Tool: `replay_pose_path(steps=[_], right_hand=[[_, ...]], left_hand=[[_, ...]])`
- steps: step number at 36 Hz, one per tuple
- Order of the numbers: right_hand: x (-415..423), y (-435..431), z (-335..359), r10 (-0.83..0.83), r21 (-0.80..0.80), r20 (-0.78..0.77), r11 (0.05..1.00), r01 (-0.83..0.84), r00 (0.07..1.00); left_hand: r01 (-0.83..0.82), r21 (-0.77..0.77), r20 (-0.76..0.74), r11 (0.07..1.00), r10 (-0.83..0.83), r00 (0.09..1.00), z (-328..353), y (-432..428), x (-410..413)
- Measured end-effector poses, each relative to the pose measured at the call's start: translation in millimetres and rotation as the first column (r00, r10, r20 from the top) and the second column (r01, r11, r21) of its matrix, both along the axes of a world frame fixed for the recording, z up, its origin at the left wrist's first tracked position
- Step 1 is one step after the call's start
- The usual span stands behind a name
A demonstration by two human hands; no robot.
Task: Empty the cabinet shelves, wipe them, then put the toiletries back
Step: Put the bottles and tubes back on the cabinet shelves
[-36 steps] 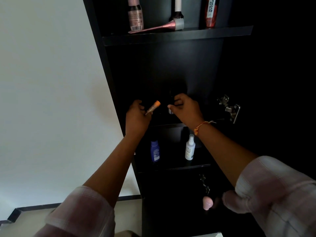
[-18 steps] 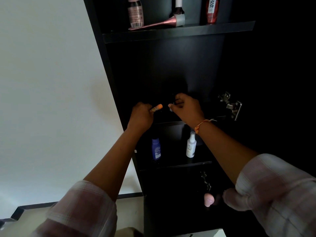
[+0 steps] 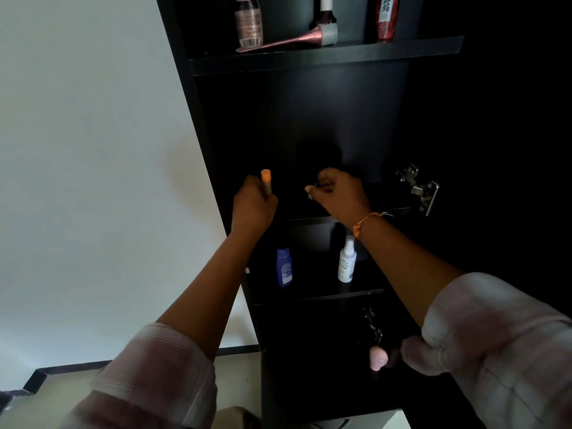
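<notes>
A tall black cabinet stands open in front of me. My left hand grips a small orange-capped stick, held upright at the left edge of the middle shelf. My right hand is curled over that shelf, its fingers pinching a small dark item that I cannot make out. The top shelf holds a pink bottle, a lying pink tube, a dark bottle and a red tube. Below stand a blue bottle and a white spray bottle.
A metal door hinge juts out at the right of the middle shelf, another hinge lower down. A pink egg-shaped sponge lies in the bottom compartment. White wall fills the left; a dark-edged ledge runs at bottom left.
My left hand has turned the orange-capped stick from pointing right to upright and drawn a little left. My right hand stays at the middle shelf.
</notes>
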State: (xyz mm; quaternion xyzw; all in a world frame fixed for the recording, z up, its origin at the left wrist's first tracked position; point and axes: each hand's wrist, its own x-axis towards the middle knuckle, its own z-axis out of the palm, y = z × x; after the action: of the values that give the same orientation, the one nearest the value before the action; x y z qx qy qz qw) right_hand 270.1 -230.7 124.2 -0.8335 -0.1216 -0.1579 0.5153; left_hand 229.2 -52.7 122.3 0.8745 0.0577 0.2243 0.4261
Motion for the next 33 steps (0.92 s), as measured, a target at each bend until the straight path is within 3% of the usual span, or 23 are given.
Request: replay_pose_path(steps=[33], right_hand=[[-0.5,-4.0,-3.9,0.031,-0.032,0.053,0.999,-0.029,0.998]], left_hand=[[-0.017,0.037,0.021,0.999,0.016,1.000,-2.7,0.8,3.6]])
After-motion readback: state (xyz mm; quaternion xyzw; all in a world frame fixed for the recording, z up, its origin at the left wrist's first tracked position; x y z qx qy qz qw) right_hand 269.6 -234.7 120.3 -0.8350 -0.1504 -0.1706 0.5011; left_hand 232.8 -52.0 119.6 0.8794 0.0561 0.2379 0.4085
